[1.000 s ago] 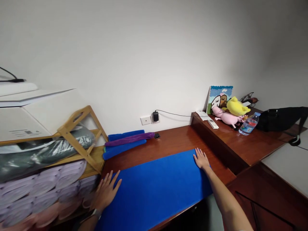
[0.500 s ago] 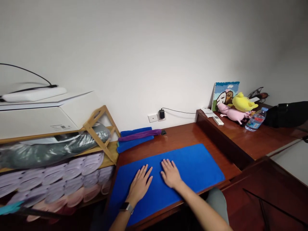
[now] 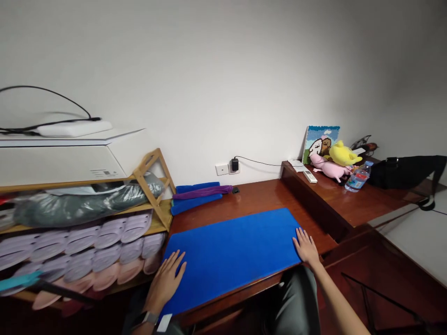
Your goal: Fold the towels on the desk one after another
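A blue towel lies spread flat on the reddish-brown wooden table. My left hand rests at the towel's left edge, palm down with fingers stretched out. A watch is on that wrist, and a small white tag shows at the towel's near left corner. At the opposite end, my right hand lies flat on the towel's right edge, fingers extended. Neither hand grips anything. Behind the towel, near the wall, are folded blue and purple towels.
On the left stands a wooden rack with several lilac and pink clogs and a white box on top. A raised surface at right bears a water bottle, plush toys and a remote. A charger is plugged into the wall.
My hands have moved apart from the middle of the towel, the left one to its left edge and the right one to its right edge. The view has shifted slightly.
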Demonstrator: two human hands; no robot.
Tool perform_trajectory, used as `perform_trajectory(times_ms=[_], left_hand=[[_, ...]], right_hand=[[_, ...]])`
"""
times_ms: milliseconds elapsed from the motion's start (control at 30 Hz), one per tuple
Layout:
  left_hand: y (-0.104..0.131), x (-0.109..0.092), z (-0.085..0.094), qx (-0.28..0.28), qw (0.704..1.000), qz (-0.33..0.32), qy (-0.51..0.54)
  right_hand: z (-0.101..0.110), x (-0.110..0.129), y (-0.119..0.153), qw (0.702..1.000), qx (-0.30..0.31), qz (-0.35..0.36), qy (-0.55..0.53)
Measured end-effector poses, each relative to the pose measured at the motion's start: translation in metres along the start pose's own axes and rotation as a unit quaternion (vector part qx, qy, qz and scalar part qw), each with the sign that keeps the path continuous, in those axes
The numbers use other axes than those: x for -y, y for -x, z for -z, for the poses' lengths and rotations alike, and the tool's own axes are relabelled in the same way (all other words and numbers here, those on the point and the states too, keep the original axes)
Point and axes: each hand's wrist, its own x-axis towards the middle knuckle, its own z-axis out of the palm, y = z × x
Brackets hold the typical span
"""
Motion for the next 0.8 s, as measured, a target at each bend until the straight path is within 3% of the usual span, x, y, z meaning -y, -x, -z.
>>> perform_trajectory(times_ms=[167,367,533,600,667,800], left_hand=[[0.024,0.003,0.007,-0.03,0.999,0.022,-0.002],[0.068,0.007,-0.004,0.024,0.998,0.022,-0.056],[0.068,0.012,-0.007,0.021,0.996,0.008,-0.085],[0.056,0.01,-0.006,0.003,0.996,0.0,-0.087],[0.035,0.003,-0.004,-0.007,0.997,-0.011,-0.078],[-0.026,-0.014,-0.006,0.019,0.997,-0.037,-0.059]], right_hand=[[-0.008,0.002,0.002,1.0,-0.011,-0.012,-0.005],[-0.013,-0.001,-0.002,1.0,-0.004,-0.009,-0.01],[-0.005,0.002,-0.001,1.0,0.004,-0.023,-0.018],[0.003,0.023,-0.001,0.999,-0.031,-0.011,-0.02],[0.013,0.063,0.001,0.997,-0.066,0.031,-0.035],[0.023,0.182,0.007,0.972,-0.047,0.201,-0.11]])
